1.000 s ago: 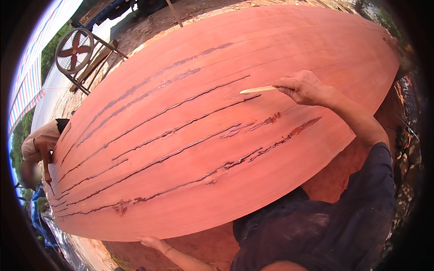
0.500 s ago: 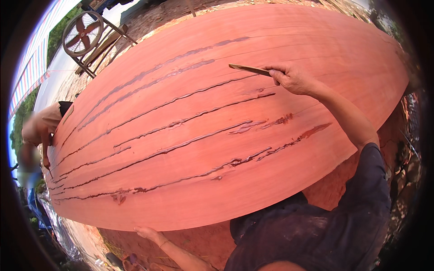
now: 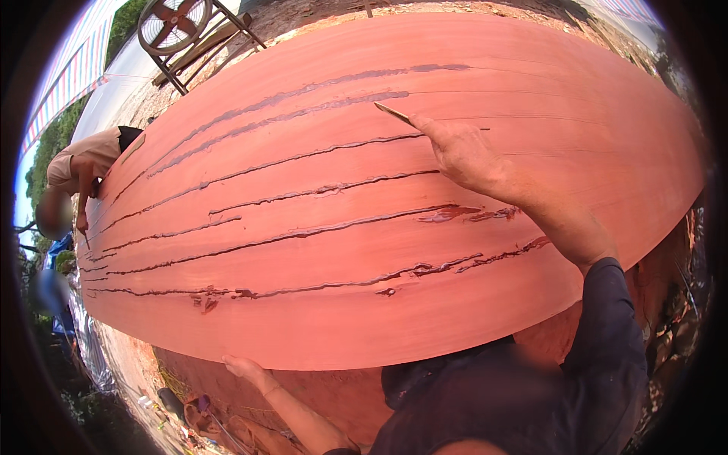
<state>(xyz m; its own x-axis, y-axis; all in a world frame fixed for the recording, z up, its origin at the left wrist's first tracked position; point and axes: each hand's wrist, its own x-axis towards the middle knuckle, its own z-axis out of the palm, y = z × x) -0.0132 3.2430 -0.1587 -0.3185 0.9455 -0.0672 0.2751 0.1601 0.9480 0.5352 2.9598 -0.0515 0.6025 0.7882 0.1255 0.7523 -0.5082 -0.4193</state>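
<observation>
A large curved red wooden hull (image 3: 326,318) spreads in front of me, with several dark, glossy lines of putty (image 3: 303,233) running lengthwise along it. Over its middle, my right hand (image 3: 466,155) is closed round a thin, flat scraper (image 3: 393,113), its tip pointing left between two putty lines. Whether the scraper touches the wood I cannot tell. My left hand (image 3: 244,367) rests at the hull's near edge, its fingers stretched out against the rim and partly hidden; it holds no tool.
At the far left, another person (image 3: 83,167) bends over the hull's end, one hand low to the surface. A big fan (image 3: 176,24) on a metal frame stands beyond the far edge. Striped sheeting (image 3: 72,76) hangs at upper left. Assorted items (image 3: 201,417) lie on the ground below.
My view has shifted, so the fan and the person appear farther right. My right hand has moved left over the hull with the scraper. The left hand stays at the edge.
</observation>
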